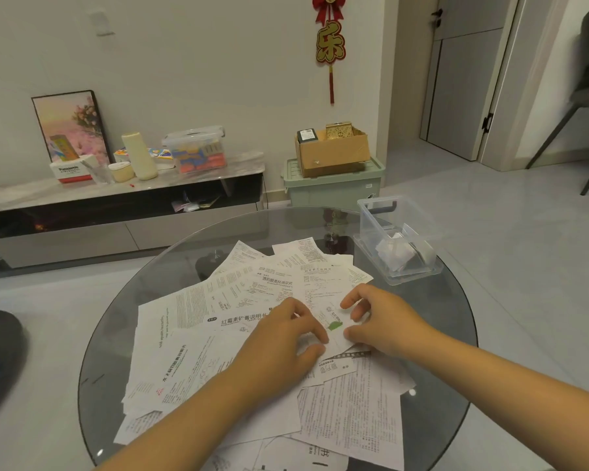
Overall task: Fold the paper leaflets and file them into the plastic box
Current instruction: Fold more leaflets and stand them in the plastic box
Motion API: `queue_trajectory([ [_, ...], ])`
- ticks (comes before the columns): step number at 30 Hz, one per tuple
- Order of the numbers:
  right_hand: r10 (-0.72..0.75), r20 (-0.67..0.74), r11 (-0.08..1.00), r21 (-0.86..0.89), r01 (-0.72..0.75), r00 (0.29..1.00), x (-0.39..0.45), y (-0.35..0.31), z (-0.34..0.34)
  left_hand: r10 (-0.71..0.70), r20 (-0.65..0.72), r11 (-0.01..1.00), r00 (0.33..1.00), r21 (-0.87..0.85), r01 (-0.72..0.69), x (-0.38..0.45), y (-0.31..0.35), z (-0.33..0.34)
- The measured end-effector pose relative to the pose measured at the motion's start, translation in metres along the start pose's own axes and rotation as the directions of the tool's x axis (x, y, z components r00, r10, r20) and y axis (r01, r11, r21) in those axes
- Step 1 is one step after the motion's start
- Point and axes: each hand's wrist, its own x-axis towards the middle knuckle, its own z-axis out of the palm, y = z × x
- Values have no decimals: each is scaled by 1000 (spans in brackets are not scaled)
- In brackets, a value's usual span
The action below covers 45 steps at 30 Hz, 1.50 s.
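Several printed paper leaflets (pixel 218 334) lie spread and overlapping over a round glass table (pixel 116 321). On top, near the middle, is a small leaflet with a green mark (pixel 330 317). My left hand (pixel 283 338) pinches its left edge with curled fingers. My right hand (pixel 381 317) pinches its right edge between thumb and fingers. A clear plastic box (pixel 397 239) stands open at the table's far right, with a few folded papers inside.
A low TV cabinet (pixel 123 195) with a storage tub, tissue box and bottle runs along the wall. A green bin (pixel 334 188) carrying a cardboard box stands behind the table. A dark chair (pixel 585 96) is at the right.
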Motion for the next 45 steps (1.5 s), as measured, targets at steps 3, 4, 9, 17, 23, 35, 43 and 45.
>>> queue_trajectory([
  [3, -7, -3, 1000, -14, 7, 1000, 2, -1, -1, -7, 7, 1000, 1000, -5, 8, 0, 0, 3],
  [4, -15, -7, 1000, 6, 15, 1000, 2, -3, -3, -21, -3, 1000, 1000, -10, 21, 0, 0, 4],
  [9, -62, -18, 986, 157, 64, 998, 1, -9, -13, -121, -53, 980, 991, -166, 110, 4, 6, 3],
  [17, 10, -63, 983, 186, 2, 998, 5, 1, -14, -230, -160, 924, 960, -346, 164, 17, 18, 2],
  [23, 74, -198, 996, -28, -81, 977, 15, 29, -32, -106, -131, 993, 986, 36, 111, 24, 21, 9],
  [35, 101, -352, 969, -177, -172, 930, 12, 60, -54, -3, 143, 992, 990, 126, -15, 30, 39, 23],
  [43, -39, -365, 906, -405, -121, 930, -1, 49, -46, 26, 119, 984, 993, 169, -47, 25, 35, 16],
  [45, -86, -374, 897, -433, -92, 923, -4, 45, -43, 12, 90, 973, 996, 228, -32, 24, 32, 13],
])
